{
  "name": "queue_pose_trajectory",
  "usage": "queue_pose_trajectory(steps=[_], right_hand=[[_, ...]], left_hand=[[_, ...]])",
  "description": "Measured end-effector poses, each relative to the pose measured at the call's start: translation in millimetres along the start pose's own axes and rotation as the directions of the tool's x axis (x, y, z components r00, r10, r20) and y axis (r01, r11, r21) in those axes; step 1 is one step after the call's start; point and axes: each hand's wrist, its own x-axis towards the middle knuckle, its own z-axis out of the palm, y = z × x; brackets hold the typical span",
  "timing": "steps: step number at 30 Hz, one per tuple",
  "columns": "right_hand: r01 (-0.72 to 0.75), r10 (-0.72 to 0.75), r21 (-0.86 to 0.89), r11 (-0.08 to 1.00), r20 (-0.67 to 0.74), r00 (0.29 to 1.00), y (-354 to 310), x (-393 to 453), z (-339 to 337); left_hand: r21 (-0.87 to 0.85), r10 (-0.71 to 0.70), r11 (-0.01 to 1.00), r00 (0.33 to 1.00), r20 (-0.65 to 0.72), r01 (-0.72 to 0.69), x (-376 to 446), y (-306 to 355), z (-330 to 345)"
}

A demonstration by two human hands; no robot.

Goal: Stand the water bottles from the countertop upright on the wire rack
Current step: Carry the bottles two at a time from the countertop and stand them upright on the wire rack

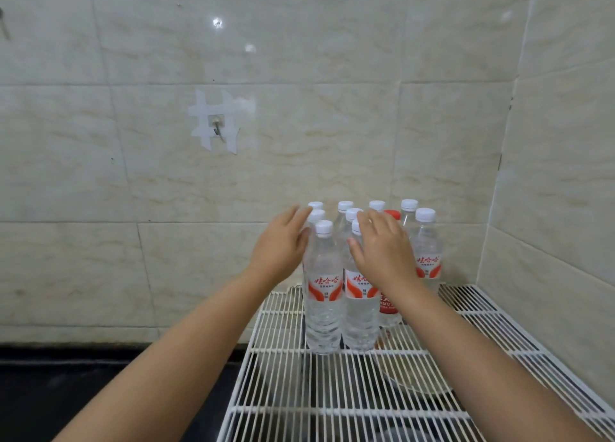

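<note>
From the head camera we look down on a white wire rack point(366, 375) set into a corner of pale marbled wall tiles point(299, 59). A cluster of clear plastic water bottles with white caps and red-and-white labels point(324, 295) stands upright at the rack's back left part, packed close in rows; among them we make out one clear bottle with a red cap and red label point(390, 303), partly hidden behind the right forearm. Another white-capped bottle point(426, 248) stands at the right edge of the group, nearest the side wall.

We see the left hand point(279, 245) at the left flank of the cluster, its fingers straight and held together, lying along the shoulders and caps of the left-hand bottles; whether the palm presses the plastic we cannot tell. The right hand point(382, 245) is over the middle of the group, its fingers loosely spread and slightly bent, fingertips at the neck of a front bottle, curled round nothing that we can see.

Below the rack to the left runs the dark desk point(83, 385). On the wall behind, a small metal hook point(218, 127) sits under crossed strips of white tape point(213, 122). Through the rack's wires we glimpse a pale round vessel point(416, 375) underneath.
</note>
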Motion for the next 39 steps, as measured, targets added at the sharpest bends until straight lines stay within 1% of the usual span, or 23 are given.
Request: queue_pose_trajectory(steps=[1, 2, 4, 6, 8, 11, 13, 15, 17, 19, 22, 24, 26, 29, 32, 35, 37, 39], right_hand=[[0.018, -0.018, -0.009, 1.0, -0.047, 0.999, -5, 0, 1], [0.038, -0.04, -0.023, 0.999, -0.081, 0.996, -12, 2, 4], [0.086, -0.091, -0.058, 0.995, -0.099, 0.991, -38, 5, 8], [0.135, -0.137, -0.037, 0.99, -0.061, 0.989, -77, 5, 15], [0.199, -0.199, 0.043, 0.979, 0.004, 0.98, -121, -2, 30], [0.284, -0.302, 0.154, 0.946, 0.107, 0.947, -194, -23, 57], [0.336, -0.368, 0.2, 0.92, 0.153, 0.917, -249, -42, 73], [0.382, -0.425, 0.259, 0.887, 0.141, 0.894, -307, -66, 83], [0.37, -0.456, 0.372, 0.851, 0.176, 0.873, -370, -91, 94], [0.402, -0.517, 0.399, 0.824, 0.239, 0.822, -433, -118, 109], [0.43, -0.573, 0.434, 0.792, 0.284, 0.769, -527, -164, 128], [0.442, -0.612, 0.458, 0.771, 0.343, 0.713, -585, -198, 136], [0.459, -0.649, 0.479, 0.748, 0.387, 0.654, -636, -228, 146], [0.482, -0.693, 0.508, 0.714, 0.415, 0.589, -703, -260, 160], [0.493, -0.725, 0.536, 0.685, 0.431, 0.538, -762, -277, 179], [0.483, -0.734, 0.555, 0.677, 0.464, 0.496, -813, -283, 206], [0.465, -0.73, 0.565, 0.681, 0.476, 0.49, -848, -280, 230], [0.436, -0.718, 0.576, 0.692, 0.485, 0.499, -885, -269, 256]], left_hand=[[0.123, -0.005, 0.992, 0.999, -0.036, 0.009, -2, -10, -6], [0.244, -0.015, 0.969, 0.999, -0.037, 0.024, -6, -21, -13], [0.43, -0.106, 0.899, 0.994, 0.031, 0.082, -22, -42, -29], [0.509, -0.197, 0.849, 0.979, 0.052, 0.144, -42, -61, -47], [0.545, -0.273, 0.812, 0.961, 0.037, 0.209, -71, -79, -69], [0.591, -0.415, 0.738, 0.91, 0.014, 0.327, -127, -120, -100], [0.605, -0.512, 0.681, 0.859, -0.009, 0.413, -173, -152, -125], [0.614, -0.594, 0.622, 0.804, -0.036, 0.487, -224, -185, -155], [0.628, -0.665, 0.559, 0.745, -0.051, 0.542, -277, -219, -188], [0.634, -0.725, 0.502, 0.686, -0.063, 0.589, -332, -254, -223], [0.644, -0.793, 0.416, 0.603, -0.088, 0.642, -410, -303, -273], [0.636, -0.841, 0.361, 0.533, -0.094, 0.682, -459, -329, -300], [0.625, -0.878, 0.304, 0.466, -0.109, 0.719, -503, -353, -320], [0.594, -0.917, 0.234, 0.378, -0.129, 0.77, -556, -392, -345], [0.544, -0.934, 0.175, 0.314, -0.172, 0.821, -594, -433, -366], [0.512, -0.95, 0.123, 0.249, -0.186, 0.85, -624, -477, -380], [0.504, -0.954, 0.103, 0.229, -0.194, 0.857, -638, -514, -390], [0.507, -0.956, 0.087, 0.216, -0.201, 0.858, -645, -558, -404]])
